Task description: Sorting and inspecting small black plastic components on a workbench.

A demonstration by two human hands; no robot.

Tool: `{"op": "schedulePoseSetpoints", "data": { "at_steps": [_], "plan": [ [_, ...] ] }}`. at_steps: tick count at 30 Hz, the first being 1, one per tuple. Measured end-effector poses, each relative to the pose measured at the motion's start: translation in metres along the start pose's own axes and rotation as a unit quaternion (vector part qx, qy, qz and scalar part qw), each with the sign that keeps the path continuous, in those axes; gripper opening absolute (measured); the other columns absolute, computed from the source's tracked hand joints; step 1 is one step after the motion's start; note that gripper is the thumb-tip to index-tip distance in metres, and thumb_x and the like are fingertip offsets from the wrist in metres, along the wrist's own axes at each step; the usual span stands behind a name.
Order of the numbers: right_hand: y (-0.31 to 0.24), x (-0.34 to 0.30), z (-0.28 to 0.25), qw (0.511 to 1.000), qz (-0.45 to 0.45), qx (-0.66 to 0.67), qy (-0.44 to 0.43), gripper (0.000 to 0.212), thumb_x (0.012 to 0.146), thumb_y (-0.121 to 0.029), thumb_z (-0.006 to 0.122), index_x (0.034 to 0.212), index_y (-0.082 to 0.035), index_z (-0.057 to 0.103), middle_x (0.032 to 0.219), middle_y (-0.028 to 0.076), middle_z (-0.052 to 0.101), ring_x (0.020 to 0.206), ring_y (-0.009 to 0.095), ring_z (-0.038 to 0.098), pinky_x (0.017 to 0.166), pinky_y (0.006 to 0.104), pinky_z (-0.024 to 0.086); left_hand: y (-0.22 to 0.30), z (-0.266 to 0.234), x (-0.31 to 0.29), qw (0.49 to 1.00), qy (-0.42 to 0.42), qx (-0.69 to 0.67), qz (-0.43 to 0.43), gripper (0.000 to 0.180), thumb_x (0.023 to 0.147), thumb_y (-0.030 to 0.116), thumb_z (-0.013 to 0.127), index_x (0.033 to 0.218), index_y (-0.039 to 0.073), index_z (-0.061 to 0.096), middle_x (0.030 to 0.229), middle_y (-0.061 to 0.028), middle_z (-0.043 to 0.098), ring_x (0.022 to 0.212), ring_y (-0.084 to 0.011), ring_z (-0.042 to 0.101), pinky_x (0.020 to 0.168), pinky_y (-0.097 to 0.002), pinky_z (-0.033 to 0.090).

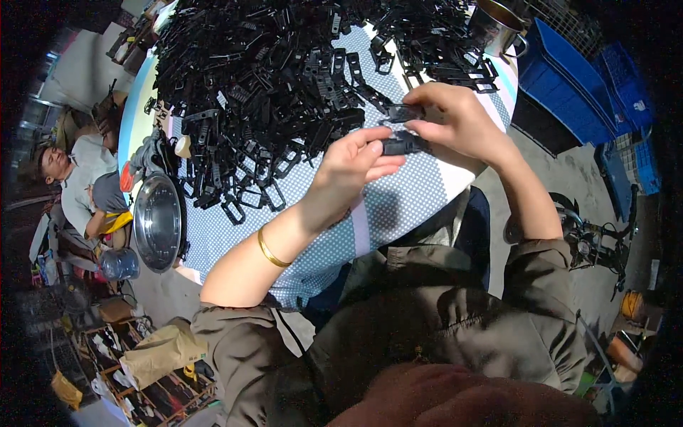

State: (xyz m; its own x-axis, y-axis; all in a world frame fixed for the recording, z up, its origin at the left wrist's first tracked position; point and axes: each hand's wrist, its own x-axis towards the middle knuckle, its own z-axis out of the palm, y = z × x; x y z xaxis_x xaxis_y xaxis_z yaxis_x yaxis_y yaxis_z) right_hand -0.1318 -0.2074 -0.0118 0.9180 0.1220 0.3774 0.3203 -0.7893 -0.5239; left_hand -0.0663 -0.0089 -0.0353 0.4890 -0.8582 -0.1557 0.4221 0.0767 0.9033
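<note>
My left hand (353, 162), with a gold bangle on its wrist, is closed on a small black plastic part (400, 146) that points to the right. My right hand (455, 122) pinches a second black plastic part (404, 112) just above and beside the first one. Both pieces are held over the near right side of the table, close together. Whether they touch I cannot tell. Beyond my hands spreads a big heap of similar black plastic parts (263, 92), many of them with slots and clip-like frames.
A patterned cloth (313, 249) covers the table. At its left edge is a metal bowl (158, 222); a metal mug (496, 28) stands far right. Blue crates (562, 85) are stacked right of the table. Another person (85, 178) is at the left, near a clear water jug (119, 263).
</note>
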Motion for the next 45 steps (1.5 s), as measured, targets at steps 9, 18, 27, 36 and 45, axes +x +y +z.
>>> {"op": "schedulePoseSetpoints", "data": {
  "at_steps": [9, 18, 27, 36, 45],
  "plan": [
    [-0.023, -0.017, 0.006, 0.993, -0.094, -0.057, 0.039, 0.028, 0.066, -0.005, 0.067, 0.092, 0.002, 0.058, 0.086, 0.014, 0.059, 0.077, 0.029, 0.057, 0.066, 0.0339, 0.048, -0.002, 0.000, 0.000, 0.999, 0.031, -0.017, 0.027, 0.041, 0.091, 0.013, 0.040, 0.120, -0.014, 0.032, 0.105, -0.0174, 0.052, 0.094, -0.0176, 0.056, 0.086, -0.0272, 0.047],
    [-0.037, -0.020, 0.014, 0.968, -0.157, -0.181, 0.072, 0.038, 0.059, -0.005, 0.067, 0.095, 0.001, 0.056, 0.087, 0.012, 0.058, 0.077, 0.026, 0.056, 0.066, 0.0350, 0.044, -0.001, 0.004, -0.001, 0.994, 0.091, 0.045, 0.051, 0.035, 0.088, 0.009, 0.046, 0.116, -0.011, 0.042, 0.100, -0.0132, 0.056, 0.088, -0.0121, 0.056, 0.080, -0.0243, 0.048],
    [-0.016, -0.023, 0.023, 0.935, 0.148, 0.323, 0.000, 0.028, 0.076, -0.011, 0.066, 0.100, 0.002, 0.060, 0.083, 0.008, 0.063, 0.074, 0.013, 0.059, 0.064, 0.0257, 0.047, 0.007, 0.006, -0.003, 0.997, 0.043, 0.014, 0.066, 0.039, 0.083, 0.002, 0.054, 0.118, -0.010, 0.041, 0.096, -0.0100, 0.058, 0.083, -0.0082, 0.056, 0.074, -0.0192, 0.048],
    [-0.002, -0.021, 0.009, 0.909, 0.169, 0.379, -0.044, 0.025, 0.077, -0.011, 0.066, 0.099, 0.001, 0.062, 0.083, 0.005, 0.065, 0.073, 0.008, 0.057, 0.064, 0.0214, 0.046, 0.007, 0.002, 0.000, 0.998, -0.003, 0.041, 0.055, 0.041, 0.084, 0.003, 0.052, 0.121, -0.009, 0.039, 0.097, -0.0108, 0.059, 0.083, -0.0116, 0.058, 0.078, -0.0216, 0.047],
    [0.104, 0.075, -0.039, 0.949, 0.053, -0.249, 0.188, 0.022, 0.081, -0.018, 0.059, 0.096, -0.002, 0.062, 0.091, 0.015, 0.063, 0.075, 0.028, 0.062, 0.067, 0.0325, 0.049, -0.009, 0.021, -0.006, 0.833, -0.178, 0.441, 0.282, 0.027, 0.080, 0.007, 0.055, 0.107, 0.003, 0.055, 0.104, -0.0148, 0.057, 0.104, -0.0297, 0.051, 0.088, -0.0363, 0.042]
  ]
}}
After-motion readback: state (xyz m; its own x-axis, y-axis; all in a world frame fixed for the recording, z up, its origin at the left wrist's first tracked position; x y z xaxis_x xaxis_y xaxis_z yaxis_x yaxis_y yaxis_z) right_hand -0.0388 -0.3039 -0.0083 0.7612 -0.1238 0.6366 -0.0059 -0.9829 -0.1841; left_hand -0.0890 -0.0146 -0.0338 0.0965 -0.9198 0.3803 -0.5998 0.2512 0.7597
